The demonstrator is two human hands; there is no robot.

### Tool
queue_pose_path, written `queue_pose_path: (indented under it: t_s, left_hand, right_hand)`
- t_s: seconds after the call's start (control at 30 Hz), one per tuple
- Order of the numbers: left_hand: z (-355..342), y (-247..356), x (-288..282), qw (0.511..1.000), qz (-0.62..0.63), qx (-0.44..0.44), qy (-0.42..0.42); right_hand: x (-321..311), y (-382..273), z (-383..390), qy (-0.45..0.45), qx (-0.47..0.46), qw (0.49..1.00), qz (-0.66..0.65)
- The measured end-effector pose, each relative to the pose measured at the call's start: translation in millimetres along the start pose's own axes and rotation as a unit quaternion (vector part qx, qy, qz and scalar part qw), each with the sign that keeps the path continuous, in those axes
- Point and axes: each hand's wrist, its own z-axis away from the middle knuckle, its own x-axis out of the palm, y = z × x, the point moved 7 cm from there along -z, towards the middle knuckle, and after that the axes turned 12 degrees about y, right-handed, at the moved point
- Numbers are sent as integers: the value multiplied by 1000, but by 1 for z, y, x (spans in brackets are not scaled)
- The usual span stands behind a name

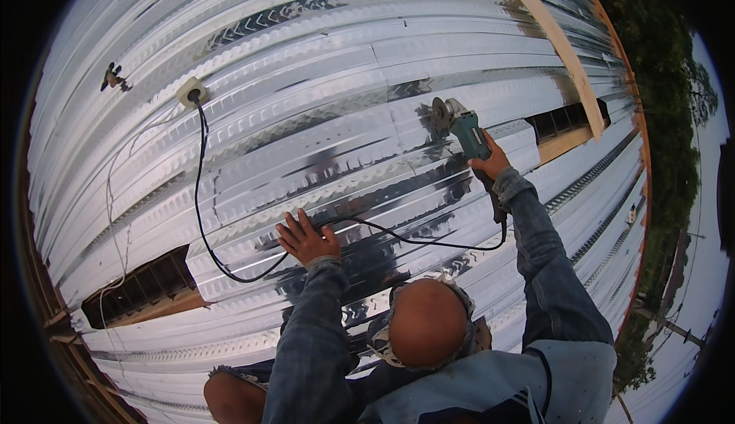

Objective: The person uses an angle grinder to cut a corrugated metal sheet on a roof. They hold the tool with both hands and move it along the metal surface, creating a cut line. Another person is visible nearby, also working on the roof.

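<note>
Out over the shiny, ribbed silver metal sheeting (321, 129), a teal, tube-shaped angle grinder (469, 135) is gripped in this person's right hand (491, 159); their left hand (308, 243) looks empty, fingers splayed, just beside a long black cord (394, 233).

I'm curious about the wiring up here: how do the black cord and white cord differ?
The black cord looks thicker; the white cord is thin. The black cord runs from the socket to the grinder; the white cord trails down the left side to the dark opening. Both lie mostly on the metal sheets.
</note>
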Motion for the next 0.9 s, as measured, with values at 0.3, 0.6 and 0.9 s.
queue_pose_path:
  t_s: [0.3,0.6,0.9]
  left_hand:
    - [0,-1,1,1000,4,3,4]
    - [0,-3,2,1000,7,-15,-6]
    - [0,-3,2,1000,6,-6,16]
  right_hand:
    - [0,3,3,-14,0,1000,3]
    - [9,5,4,1,-12,1000,23]
    - [13,6,-2,23,-10,999,28]
